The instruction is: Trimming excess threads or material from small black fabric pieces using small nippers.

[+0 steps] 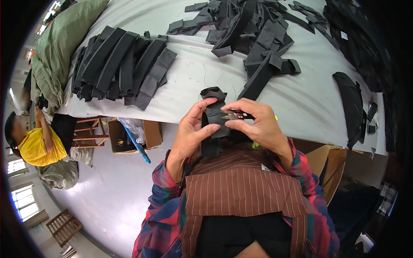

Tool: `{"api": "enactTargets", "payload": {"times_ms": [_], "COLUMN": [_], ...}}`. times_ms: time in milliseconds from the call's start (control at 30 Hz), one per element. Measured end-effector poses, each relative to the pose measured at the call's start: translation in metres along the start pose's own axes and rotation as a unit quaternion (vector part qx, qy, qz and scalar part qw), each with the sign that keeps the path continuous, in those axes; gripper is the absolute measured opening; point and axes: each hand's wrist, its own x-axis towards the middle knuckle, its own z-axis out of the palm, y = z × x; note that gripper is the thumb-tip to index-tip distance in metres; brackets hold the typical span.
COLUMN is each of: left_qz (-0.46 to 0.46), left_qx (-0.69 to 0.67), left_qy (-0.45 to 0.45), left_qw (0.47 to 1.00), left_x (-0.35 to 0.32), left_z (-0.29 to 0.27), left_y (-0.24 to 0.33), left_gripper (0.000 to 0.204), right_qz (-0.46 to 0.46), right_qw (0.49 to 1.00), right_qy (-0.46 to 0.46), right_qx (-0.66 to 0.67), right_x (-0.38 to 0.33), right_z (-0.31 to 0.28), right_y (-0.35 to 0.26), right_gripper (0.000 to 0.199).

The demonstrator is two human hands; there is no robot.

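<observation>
My left hand (189, 127) pinches a dark grey fabric strip (214, 112) in front of my chest, at the near edge of the table. The strip's top end is folded over, and its lower part hangs toward my apron. My right hand (263, 124) is closed around small thread snips (234, 115). Their pointed blades lie against the strip's right side. A row of overlapping dark strips (112, 64) lies on the table to the left. Beyond my hands, a tangled heap of similar strips (269, 41) reaches back across the white tabletop (189, 73).
A curved dark fabric piece (348, 107) and black bundled cloth (357, 38) lie at the right. Green cloth (64, 51) covers the far left. Cardboard boxes (152, 133) stand below the table edge. A person in a yellow top (43, 146) is at the left.
</observation>
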Motion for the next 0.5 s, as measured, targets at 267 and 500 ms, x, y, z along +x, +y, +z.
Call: {"api": "enactTargets", "payload": {"times_ms": [267,500], "left_qz": [-0.021,-0.014], "left_qx": [0.011,0.012], "left_qy": [0.0,-0.01], "left_qw": [1.0,1.0], "left_x": [-0.005,-0.004], "left_z": [0.0,0.002], "left_y": [0.004,0.003], "left_gripper": [0.063,0.066], "right_qz": [-0.113,-0.096], "right_qw": [0.972,0.986], "right_qy": [0.017,0.001], "right_qx": [-0.203,-0.133], "right_x": [0.006,0.005], "right_z": [0.003,0.007], "right_y": [0.008,0.015], "right_gripper": [0.015,0.011]}}
